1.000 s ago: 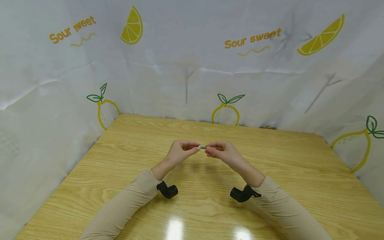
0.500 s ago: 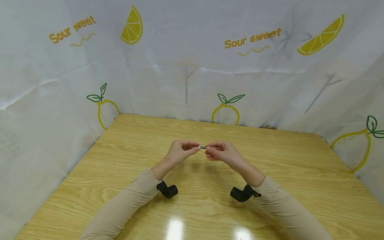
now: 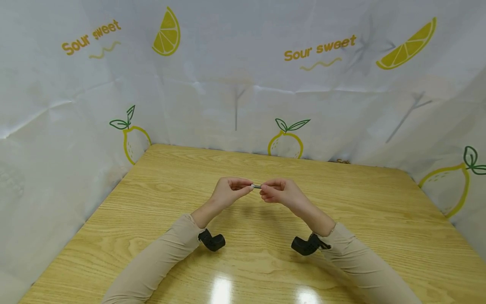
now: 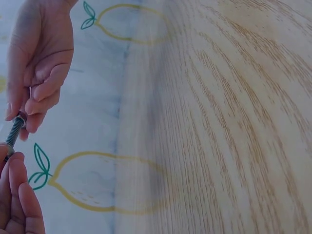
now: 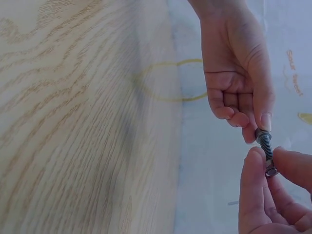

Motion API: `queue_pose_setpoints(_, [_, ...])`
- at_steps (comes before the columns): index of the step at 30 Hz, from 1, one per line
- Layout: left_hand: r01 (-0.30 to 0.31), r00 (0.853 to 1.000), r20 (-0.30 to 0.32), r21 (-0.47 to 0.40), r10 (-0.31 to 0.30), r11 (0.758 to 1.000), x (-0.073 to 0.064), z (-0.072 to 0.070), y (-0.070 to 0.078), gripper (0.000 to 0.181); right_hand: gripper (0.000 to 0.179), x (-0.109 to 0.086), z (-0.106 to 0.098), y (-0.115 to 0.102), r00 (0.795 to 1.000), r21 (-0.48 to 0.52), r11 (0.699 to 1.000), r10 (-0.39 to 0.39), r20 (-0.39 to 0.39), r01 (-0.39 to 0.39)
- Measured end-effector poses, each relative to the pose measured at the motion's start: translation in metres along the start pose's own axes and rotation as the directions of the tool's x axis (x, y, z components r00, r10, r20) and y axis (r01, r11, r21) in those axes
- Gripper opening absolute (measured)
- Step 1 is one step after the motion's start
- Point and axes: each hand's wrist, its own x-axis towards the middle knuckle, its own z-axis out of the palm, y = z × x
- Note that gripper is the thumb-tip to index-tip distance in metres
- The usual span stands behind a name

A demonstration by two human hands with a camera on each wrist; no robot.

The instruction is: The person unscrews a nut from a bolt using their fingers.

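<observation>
Between my two hands, over the table, a small metal bolt (image 3: 257, 186) lies sideways in the head view. My left hand (image 3: 228, 192) pinches its left end between thumb and fingertips. At the other end, the thumb and fingers of my right hand (image 3: 282, 192) grip a nut (image 5: 271, 170), which sits on the bolt's tip in the right wrist view. Bare thread shows between the two grips in the left wrist view, along the bolt shank (image 4: 15, 131). Fingertips partly cover both ends.
The wood-grain table (image 3: 159, 177) spreads under both arms. A white curtain (image 3: 212, 105) printed with lemons stands behind and at both sides. Black camera mounts are strapped to the left wrist (image 3: 211, 240) and right wrist (image 3: 305, 245).
My right thumb and fingers shift slightly around the bolt's right end. The left hand and the bolt stay in the same place.
</observation>
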Motion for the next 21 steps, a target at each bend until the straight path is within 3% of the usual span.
queue_pose_setpoints(6, [0.009, 1.0, 0.0, -0.01, -0.009, 1.0, -0.0002, 0.0003, 0.0008, 0.024, 0.038, -0.0011, -0.0005, 0.0017, 0.999, -0.037, 0.998, -0.051, -0.006, 0.051])
queue_pose_setpoints(15, [-0.003, 1.0, 0.006, -0.007, 0.003, 1.0, 0.0, -0.0001, 0.0006, 0.028, 0.043, 0.0008, -0.0006, 0.0013, 1.0, -0.016, 1.0, 0.006, 0.022, -0.006])
queue_pose_setpoints(21, [0.001, 1.0, 0.005, -0.01, -0.001, 1.0, -0.0001, -0.0002, 0.0011, 0.027, 0.036, -0.0005, -0.0007, 0.0008, 1.0, -0.038, 0.999, -0.031, 0.004, 0.031])
